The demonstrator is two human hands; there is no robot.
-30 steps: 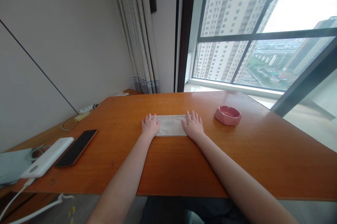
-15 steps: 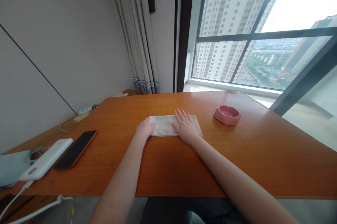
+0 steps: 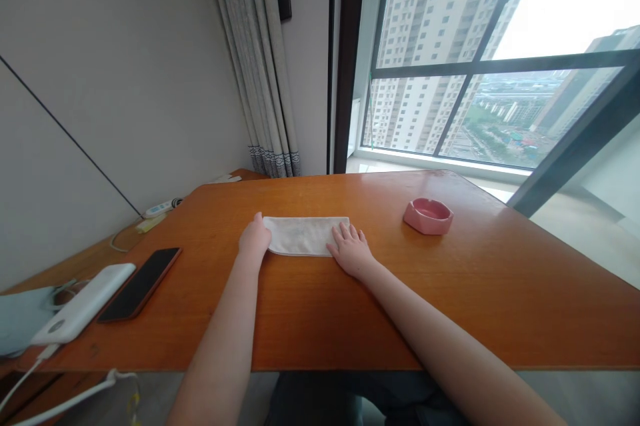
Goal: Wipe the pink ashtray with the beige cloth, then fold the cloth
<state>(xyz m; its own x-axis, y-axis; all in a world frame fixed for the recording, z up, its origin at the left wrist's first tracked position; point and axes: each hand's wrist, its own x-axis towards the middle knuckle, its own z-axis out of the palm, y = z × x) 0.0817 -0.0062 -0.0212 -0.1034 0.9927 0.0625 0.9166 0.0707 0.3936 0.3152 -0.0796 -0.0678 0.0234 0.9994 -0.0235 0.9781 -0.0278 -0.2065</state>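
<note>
Head cam: your white cloth [image 3: 300,237] is on the wood table [image 3: 330,319], approx centred in front of you, laid out as a narrow strip, long side L-R. Your L hand [image 3: 255,239] is curled round its L end, looks like it's gripping the edge; fingertips hidden. Your R hand [image 3: 353,251] is flat, fingers spread, pressing the R end, not gripping.

Progress, my read: strip is laid pretty flat, edges near straight. Not done: neither end is let go. Can't tell layer count, or how much work is left.

Diff vs 0.5 s ago: cloth sits further L on the table, L hand further L w/ it. R hand is at approx the same spot, but now on the R end instead of mid-cloth. Pink dish [image 3: 425,223], R of your R hand, is untouched; same w/ phone [image 3: 141,285], far L.
</note>
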